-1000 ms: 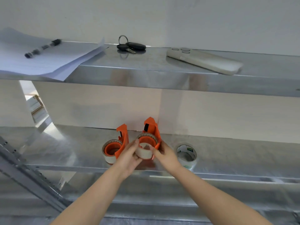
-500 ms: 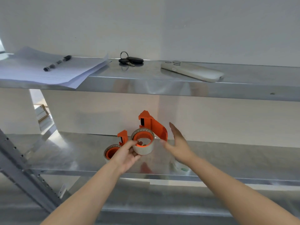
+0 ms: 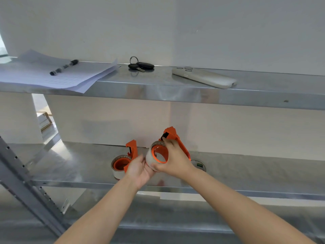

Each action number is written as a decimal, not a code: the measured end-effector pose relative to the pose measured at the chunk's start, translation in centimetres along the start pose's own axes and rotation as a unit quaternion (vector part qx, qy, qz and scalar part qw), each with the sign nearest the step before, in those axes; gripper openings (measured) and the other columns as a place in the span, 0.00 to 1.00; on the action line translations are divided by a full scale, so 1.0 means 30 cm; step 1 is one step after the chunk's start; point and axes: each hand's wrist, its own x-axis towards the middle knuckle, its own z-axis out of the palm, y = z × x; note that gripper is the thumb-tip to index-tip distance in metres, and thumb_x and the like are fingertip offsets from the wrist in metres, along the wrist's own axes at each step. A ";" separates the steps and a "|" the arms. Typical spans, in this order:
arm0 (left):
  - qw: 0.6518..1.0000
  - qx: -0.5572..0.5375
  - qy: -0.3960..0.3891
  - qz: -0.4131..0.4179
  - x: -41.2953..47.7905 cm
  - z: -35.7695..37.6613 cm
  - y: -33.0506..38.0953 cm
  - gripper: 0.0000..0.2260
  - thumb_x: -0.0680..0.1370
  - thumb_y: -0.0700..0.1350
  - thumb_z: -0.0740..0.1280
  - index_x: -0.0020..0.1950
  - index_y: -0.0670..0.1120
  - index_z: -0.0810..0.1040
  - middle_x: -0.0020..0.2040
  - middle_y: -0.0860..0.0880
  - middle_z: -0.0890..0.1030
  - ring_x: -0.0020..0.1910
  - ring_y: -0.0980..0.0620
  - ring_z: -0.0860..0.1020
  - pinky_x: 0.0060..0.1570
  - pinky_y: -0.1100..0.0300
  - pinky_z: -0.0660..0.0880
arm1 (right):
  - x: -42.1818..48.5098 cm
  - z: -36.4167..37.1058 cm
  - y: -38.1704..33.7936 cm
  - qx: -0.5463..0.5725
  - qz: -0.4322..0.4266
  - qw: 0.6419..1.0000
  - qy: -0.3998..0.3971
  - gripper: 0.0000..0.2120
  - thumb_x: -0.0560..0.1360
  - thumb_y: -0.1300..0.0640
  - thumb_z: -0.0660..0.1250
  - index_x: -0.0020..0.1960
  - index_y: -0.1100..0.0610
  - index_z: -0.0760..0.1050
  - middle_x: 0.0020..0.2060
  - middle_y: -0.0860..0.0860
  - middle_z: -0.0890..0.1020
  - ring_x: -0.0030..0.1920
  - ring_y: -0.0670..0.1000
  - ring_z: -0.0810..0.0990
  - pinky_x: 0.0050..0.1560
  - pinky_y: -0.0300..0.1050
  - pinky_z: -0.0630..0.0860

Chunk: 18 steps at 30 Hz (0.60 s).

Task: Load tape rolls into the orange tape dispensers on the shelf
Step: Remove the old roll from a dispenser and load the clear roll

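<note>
Since half a second ago, the right hand has closed in and is now gripping the orange dispenser with its tape roll, fingers wrapped around both. Left hand is cupping the roll from beneath. Just left of its fingers, a second loaded dispenser is sitting on the shelf.

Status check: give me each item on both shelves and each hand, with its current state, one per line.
Held dispenser: lifted, tape roll on its hub, gripped by both hands.
Second dispenser: on the lower shelf, loaded with tape.
Spare tape roll: flat on the lower shelf, partly hidden.
Left hand: supporting the roll from below.
Right hand: wrapped around the dispenser.
Marker: capped, lying on papers.
Keys: resting on the upper shelf.
Remote: lying flat.
</note>
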 end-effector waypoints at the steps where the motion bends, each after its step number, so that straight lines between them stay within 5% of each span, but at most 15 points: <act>1: 1.000 -0.007 0.015 0.000 -0.002 0.007 -0.006 0.20 0.82 0.47 0.49 0.52 0.34 0.75 0.38 0.38 0.85 0.38 0.45 0.85 0.39 0.50 0.82 | -0.003 -0.005 -0.002 0.002 -0.004 1.000 -0.004 0.30 0.62 0.39 0.68 0.61 0.50 0.69 0.57 0.47 0.74 0.58 0.44 0.72 0.58 0.38 0.70; 2: 1.000 -0.012 0.026 -0.001 -0.004 0.013 -0.010 0.18 0.82 0.44 0.50 0.49 0.34 0.75 0.38 0.36 0.85 0.37 0.44 0.85 0.42 0.49 0.81 | -0.005 -0.015 -0.011 0.004 -0.009 1.000 -0.008 0.29 0.62 0.39 0.68 0.60 0.50 0.70 0.57 0.47 0.74 0.58 0.44 0.72 0.58 0.37 0.70; 5: 0.998 -0.021 0.064 -0.012 -0.003 0.014 -0.014 0.18 0.83 0.44 0.49 0.56 0.33 0.73 0.49 0.35 0.81 0.56 0.42 0.79 0.63 0.47 0.70 | 0.017 -0.089 -0.035 0.018 -0.070 0.997 0.040 0.23 0.64 0.48 0.72 0.57 0.54 0.75 0.55 0.51 0.79 0.55 0.42 0.73 0.57 0.26 0.64; 10: 0.991 -0.053 0.120 0.030 0.011 -0.029 -0.006 0.13 0.82 0.42 0.52 0.64 0.41 0.69 0.25 0.44 0.82 0.25 0.53 0.82 0.48 0.56 0.77 | 0.047 -0.352 0.097 0.106 -0.033 0.988 0.107 0.16 0.64 0.57 0.75 0.50 0.54 0.77 0.42 0.45 0.82 0.42 0.34 0.79 0.46 0.25 0.71; 12: 0.990 -0.032 0.130 0.042 0.015 -0.052 -0.002 0.11 0.82 0.43 0.52 0.62 0.43 0.69 0.25 0.46 0.82 0.25 0.54 0.82 0.43 0.57 0.78 | 0.027 -0.434 0.270 0.033 0.061 0.992 0.109 0.17 0.65 0.55 0.75 0.51 0.57 0.76 0.47 0.51 0.82 0.49 0.39 0.80 0.51 0.29 0.73; 15: 0.990 -0.031 0.132 0.051 0.015 -0.081 0.002 0.11 0.82 0.44 0.52 0.55 0.42 0.72 0.26 0.46 0.82 0.25 0.54 0.82 0.32 0.56 0.79 | -0.071 -0.469 0.540 -0.127 0.236 0.963 0.025 0.33 0.66 0.47 0.73 0.65 0.61 0.69 0.62 0.58 0.74 0.62 0.56 0.74 0.65 0.48 0.70; 18: 0.990 -0.037 0.124 0.056 0.010 -0.097 -0.001 0.13 0.82 0.44 0.52 0.48 0.42 0.74 0.25 0.46 0.81 0.24 0.54 0.80 0.28 0.60 0.80 | -0.179 -0.399 0.698 -0.144 0.290 0.946 -0.002 0.38 0.65 0.47 0.74 0.67 0.62 0.65 0.64 0.60 0.71 0.63 0.59 0.72 0.64 0.48 0.70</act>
